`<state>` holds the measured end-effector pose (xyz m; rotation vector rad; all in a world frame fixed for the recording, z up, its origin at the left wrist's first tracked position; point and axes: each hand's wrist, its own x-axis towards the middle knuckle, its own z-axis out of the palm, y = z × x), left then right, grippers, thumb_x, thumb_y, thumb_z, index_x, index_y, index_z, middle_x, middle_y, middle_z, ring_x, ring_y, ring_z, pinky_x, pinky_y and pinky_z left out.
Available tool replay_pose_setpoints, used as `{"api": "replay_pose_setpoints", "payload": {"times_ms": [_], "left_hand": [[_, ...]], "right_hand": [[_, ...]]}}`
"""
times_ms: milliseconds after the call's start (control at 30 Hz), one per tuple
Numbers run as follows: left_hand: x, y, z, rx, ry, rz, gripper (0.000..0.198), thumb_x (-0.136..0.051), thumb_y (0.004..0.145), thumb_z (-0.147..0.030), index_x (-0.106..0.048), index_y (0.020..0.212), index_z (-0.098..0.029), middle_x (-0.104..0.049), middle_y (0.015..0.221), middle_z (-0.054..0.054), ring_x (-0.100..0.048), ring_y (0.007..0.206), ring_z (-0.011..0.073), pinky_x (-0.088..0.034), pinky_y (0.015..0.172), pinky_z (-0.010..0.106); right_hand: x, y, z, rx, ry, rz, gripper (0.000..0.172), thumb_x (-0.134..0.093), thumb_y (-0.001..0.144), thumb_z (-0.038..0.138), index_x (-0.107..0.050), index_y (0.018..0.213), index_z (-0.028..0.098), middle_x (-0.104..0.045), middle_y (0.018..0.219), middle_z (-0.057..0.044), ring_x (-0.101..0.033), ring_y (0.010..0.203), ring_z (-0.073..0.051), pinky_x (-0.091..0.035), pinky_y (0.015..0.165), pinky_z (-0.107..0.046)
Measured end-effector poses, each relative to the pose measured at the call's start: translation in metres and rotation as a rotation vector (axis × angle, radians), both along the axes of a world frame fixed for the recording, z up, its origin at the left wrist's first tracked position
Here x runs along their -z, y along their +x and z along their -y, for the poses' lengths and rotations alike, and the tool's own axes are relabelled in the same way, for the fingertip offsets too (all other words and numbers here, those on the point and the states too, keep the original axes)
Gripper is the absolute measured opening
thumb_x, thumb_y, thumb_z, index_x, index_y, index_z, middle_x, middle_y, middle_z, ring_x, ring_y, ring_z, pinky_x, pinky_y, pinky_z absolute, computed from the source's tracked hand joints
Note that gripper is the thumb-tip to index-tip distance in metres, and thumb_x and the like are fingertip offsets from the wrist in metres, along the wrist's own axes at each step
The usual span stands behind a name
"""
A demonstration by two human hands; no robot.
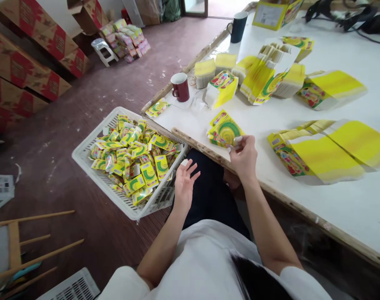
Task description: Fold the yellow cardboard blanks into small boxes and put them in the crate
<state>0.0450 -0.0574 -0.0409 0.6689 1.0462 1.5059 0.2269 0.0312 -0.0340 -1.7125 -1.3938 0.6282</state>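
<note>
My right hand (pixel 244 157) pinches the lower right edge of a flat yellow carton (pixel 226 129) with a green swirl, over the near edge of the table. My left hand (pixel 184 183) is held palm up with its fingers apart and nothing in it, above my lap and beside the basket's right rim. White wraps show on some fingertips of both hands. The white plastic basket (pixel 107 191) on my left is heaped with small yellow-green cartons (pixel 140 158).
The white table (pixel 321 212) bears stacks of flat yellow cartons (pixel 327 154), a bundle of cartons (pixel 261 79), a maroon mug (pixel 180 87) and a dark mug (pixel 239 27). Red-brown boxes (pixel 36 37) are piled at left, near a white stool (pixel 105 52).
</note>
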Motion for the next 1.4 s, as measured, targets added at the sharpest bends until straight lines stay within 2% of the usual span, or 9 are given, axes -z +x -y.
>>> {"api": "replay_pose_setpoints", "payload": {"times_ms": [200, 367, 533, 767, 900, 1033, 1133, 1267, 1400], "left_hand": [[-0.017, 0.006, -0.003, -0.065, 0.131, -0.035, 0.075, -0.066, 0.068, -0.088, -0.067, 0.105, -0.023, -0.068, 0.107, 0.01, -0.064, 0.115, 0.0317, -0.055, 0.096, 0.041], [-0.021, 0.004, -0.005, -0.217, 0.037, -0.081, 0.065, -0.06, 0.075, -0.087, -0.057, 0.086, -0.024, -0.048, 0.072, -0.002, -0.051, 0.064, 0.014, -0.053, 0.067, 0.027], [-0.009, 0.003, -0.002, -0.132, 0.017, -0.175, 0.079, -0.064, 0.063, -0.093, -0.067, 0.101, -0.023, -0.066, 0.091, 0.004, -0.062, 0.084, 0.0189, -0.057, 0.083, 0.033], [-0.012, -0.014, 0.0, -0.021, -0.034, -0.206, 0.039, -0.082, 0.079, -0.055, -0.077, 0.095, -0.02, -0.079, 0.095, 0.007, -0.075, 0.091, 0.0234, -0.059, 0.089, 0.037], [-0.046, -0.045, 0.001, -0.029, 0.147, -0.283, 0.067, -0.083, 0.074, -0.063, -0.069, 0.126, -0.023, -0.073, 0.129, 0.015, -0.068, 0.123, 0.0328, -0.053, 0.105, 0.045], [-0.063, -0.049, 0.008, 0.352, 0.131, -0.661, 0.107, -0.101, 0.048, -0.044, -0.056, 0.143, -0.025, -0.062, 0.144, 0.016, -0.06, 0.134, 0.0378, -0.045, 0.115, 0.05], [-0.051, -0.033, 0.012, 0.558, 0.032, -0.877, 0.092, -0.095, 0.06, -0.031, -0.054, 0.142, -0.026, -0.068, 0.134, 0.011, -0.067, 0.12, 0.0335, -0.053, 0.104, 0.047], [-0.034, -0.016, 0.017, 0.455, 0.025, -0.999, 0.074, -0.084, 0.073, -0.03, -0.052, 0.139, -0.025, -0.07, 0.119, 0.009, -0.07, 0.106, 0.029, -0.056, 0.097, 0.043], [-0.028, -0.009, 0.022, 0.467, 0.181, -1.077, 0.07, -0.081, 0.076, -0.03, -0.047, 0.137, -0.024, -0.066, 0.122, 0.012, -0.069, 0.109, 0.03, -0.056, 0.094, 0.042]], "right_hand": [[-0.004, -0.059, 0.085, -0.689, -0.21, -0.751, 0.039, -0.074, 0.083, 0.043, -0.042, 0.098, 0.027, -0.055, 0.079, 0.005, -0.052, 0.064, -0.012, -0.043, 0.058, -0.025], [0.004, -0.077, 0.102, -0.647, -0.249, -0.864, 0.064, -0.086, 0.075, 0.048, -0.042, 0.117, 0.028, -0.056, 0.08, 0.006, -0.053, 0.066, -0.013, -0.043, 0.059, -0.025], [0.009, -0.06, 0.091, -0.491, -0.143, -0.752, 0.037, -0.078, 0.082, 0.045, -0.058, 0.107, 0.025, -0.062, 0.086, 0.001, -0.058, 0.074, -0.016, -0.048, 0.066, -0.028], [0.006, -0.023, 0.084, -0.399, 0.044, -0.523, 0.01, -0.062, 0.095, 0.03, -0.07, 0.095, 0.024, -0.07, 0.087, -0.003, -0.065, 0.076, -0.02, -0.053, 0.069, -0.033], [-0.009, 0.001, 0.085, -0.43, 0.245, -0.071, 0.028, -0.055, 0.097, 0.014, -0.078, 0.102, 0.03, -0.073, 0.094, -0.005, -0.065, 0.09, -0.023, -0.052, 0.082, -0.041], [-0.023, -0.003, 0.096, -0.651, 0.355, 0.191, 0.04, -0.056, 0.095, 0.006, -0.077, 0.104, 0.039, -0.075, 0.096, -0.001, -0.062, 0.098, -0.024, -0.042, 0.108, -0.053], [-0.019, -0.018, 0.105, -0.588, 0.398, 0.104, 0.038, -0.063, 0.094, 0.016, -0.07, 0.12, 0.043, -0.071, 0.114, -0.003, -0.06, 0.116, -0.028, -0.031, 0.121, -0.06], [0.0, -0.029, 0.107, -0.265, 0.19, -0.296, 0.075, -0.072, 0.09, 0.047, -0.04, 0.154, 0.03, -0.047, 0.154, -0.016, -0.044, 0.144, -0.038, -0.036, 0.12, -0.064], [0.011, -0.031, 0.101, -0.419, -0.258, -0.855, 0.072, -0.068, 0.088, 0.064, -0.049, 0.147, 0.025, -0.061, 0.145, -0.017, -0.061, 0.131, -0.036, -0.052, 0.109, -0.058]]}}
